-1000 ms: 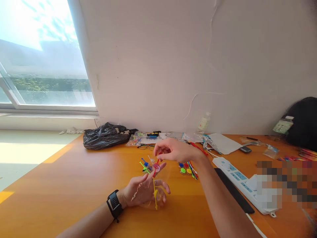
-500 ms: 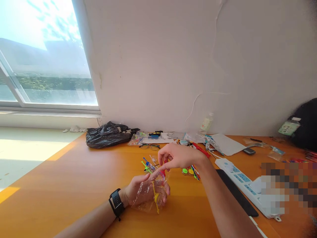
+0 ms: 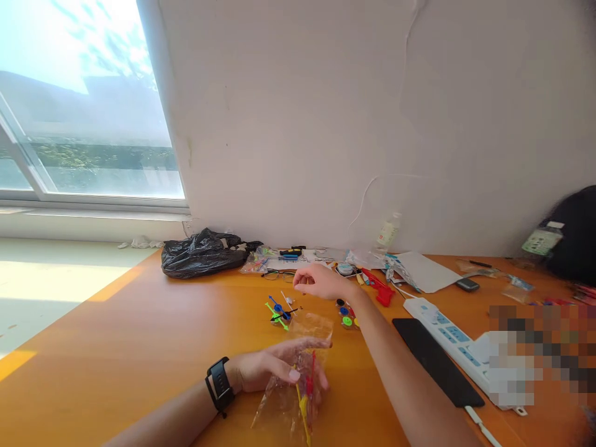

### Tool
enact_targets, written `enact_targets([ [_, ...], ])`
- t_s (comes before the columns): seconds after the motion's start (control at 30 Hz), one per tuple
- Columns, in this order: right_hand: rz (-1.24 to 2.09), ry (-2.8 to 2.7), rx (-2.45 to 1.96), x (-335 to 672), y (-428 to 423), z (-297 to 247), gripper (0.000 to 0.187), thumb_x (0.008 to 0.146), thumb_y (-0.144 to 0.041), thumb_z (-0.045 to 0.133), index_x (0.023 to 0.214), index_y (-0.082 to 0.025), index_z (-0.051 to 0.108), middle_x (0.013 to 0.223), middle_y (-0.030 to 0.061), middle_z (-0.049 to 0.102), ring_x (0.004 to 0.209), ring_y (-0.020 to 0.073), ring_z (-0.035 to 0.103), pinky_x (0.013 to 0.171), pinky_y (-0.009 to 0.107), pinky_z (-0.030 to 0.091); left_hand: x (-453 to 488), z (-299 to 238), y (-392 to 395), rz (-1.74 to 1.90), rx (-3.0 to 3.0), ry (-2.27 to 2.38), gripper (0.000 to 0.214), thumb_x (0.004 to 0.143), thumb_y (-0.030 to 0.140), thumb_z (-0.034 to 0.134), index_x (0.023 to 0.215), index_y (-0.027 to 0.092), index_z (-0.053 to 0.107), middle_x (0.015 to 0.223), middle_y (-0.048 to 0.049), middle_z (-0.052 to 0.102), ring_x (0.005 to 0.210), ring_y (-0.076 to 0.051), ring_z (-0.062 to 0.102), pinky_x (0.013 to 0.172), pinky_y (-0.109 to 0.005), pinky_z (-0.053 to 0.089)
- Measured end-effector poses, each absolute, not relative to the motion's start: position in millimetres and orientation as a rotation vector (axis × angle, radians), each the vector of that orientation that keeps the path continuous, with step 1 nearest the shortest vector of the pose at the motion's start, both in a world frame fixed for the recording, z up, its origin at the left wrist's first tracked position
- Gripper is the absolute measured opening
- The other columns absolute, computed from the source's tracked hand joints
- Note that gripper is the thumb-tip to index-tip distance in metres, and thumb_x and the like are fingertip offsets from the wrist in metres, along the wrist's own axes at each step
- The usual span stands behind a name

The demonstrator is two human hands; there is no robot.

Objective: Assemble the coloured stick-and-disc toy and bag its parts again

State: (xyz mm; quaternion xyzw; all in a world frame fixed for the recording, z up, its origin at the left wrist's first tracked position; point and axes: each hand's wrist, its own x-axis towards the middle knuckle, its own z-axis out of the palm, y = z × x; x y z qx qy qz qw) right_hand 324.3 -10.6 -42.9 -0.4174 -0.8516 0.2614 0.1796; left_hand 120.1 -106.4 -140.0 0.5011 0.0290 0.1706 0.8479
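My left hand (image 3: 279, 366), with a black watch on its wrist, is closed round a clear plastic bag (image 3: 311, 326). A yellow arrow-shaped part (image 3: 303, 406) and a red part (image 3: 310, 375) show in or behind the clear film. My right hand (image 3: 323, 282) is raised above and behind the bag, apart from it. Its fingers are curled together, and whatever they may hold is hidden. Below it to the left lies a cluster of blue, green and black arrow parts (image 3: 280, 315). Small round parts (image 3: 347, 321) in green, blue and black lie beside my right wrist.
A black plastic bag (image 3: 205, 254) lies at the back left. Glasses (image 3: 278, 275), papers (image 3: 431, 272) and a red toy gun (image 3: 382, 292) are along the back. At right are a white power strip (image 3: 449, 338) and a dark flat slab (image 3: 437, 363).
My right hand has lifted away from the clear bag. My left hand has turned and lowered slightly with the bag, and the red part now sits lower, near my left fingers.
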Motion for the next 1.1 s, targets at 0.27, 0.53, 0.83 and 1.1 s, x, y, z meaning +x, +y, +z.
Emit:
enact_targets([
  [0.27, 0.654, -2.317, -1.384, 304.7, 17.0, -121.5, 0.017, 0.081, -0.023, 0.073, 0.097, -0.017, 0.072, 0.095, 0.0068, 0.075, 0.081, 0.0186, 0.065, 0.071, 0.026, 0.045, 120.5, -142.6, -105.0, 0.333, 1.09, 0.068, 0.08, 0.076, 0.019, 0.075, 0.152, 0.022, 0.051, 0.123, -0.0136, 0.072, 0.102, -0.029, 0.071, 0.094, -0.04, 0.045],
  [0.53, 0.531, -2.19, -1.344, 320.5, 26.9, -98.9, 0.015, 0.092, -0.02, 0.057, 0.095, -0.016, 0.071, 0.096, 0.0074, 0.073, 0.086, 0.0183, 0.063, 0.075, 0.027, 0.045, 120.5, -144.6, -104.8, 0.4, 1.044, 0.066, 0.073, 0.08, 0.018, 0.07, 0.151, 0.021, 0.051, 0.123, -0.0149, 0.072, 0.102, -0.028, 0.071, 0.093, -0.04, 0.045],
  [0.83, 0.793, -2.424, -1.44, 349.8, 18.4, -88.5, 0.013, 0.069, -0.027, 0.082, 0.079, -0.021, 0.077, 0.084, 0.0029, 0.076, 0.075, 0.0185, 0.066, 0.066, 0.025, 0.046, 119.9, -147.5, -104.3, 0.42, 1.027, 0.092, 0.077, 0.076, 0.015, 0.068, 0.151, 0.019, 0.05, 0.118, -0.0149, 0.072, 0.1, -0.028, 0.071, 0.091, -0.039, 0.046],
  [1.1, 0.883, -2.457, -1.536, 348.2, 13.3, -94.0, 0.016, 0.062, -0.026, 0.085, 0.074, -0.022, 0.076, 0.075, 0.0003, 0.074, 0.073, 0.0189, 0.067, 0.065, 0.025, 0.046, 120.4, -146.4, -105.3, 0.411, 1.033, 0.103, 0.076, 0.076, 0.015, 0.067, 0.15, 0.02, 0.051, 0.121, -0.0157, 0.073, 0.1, -0.028, 0.071, 0.091, -0.04, 0.044],
])
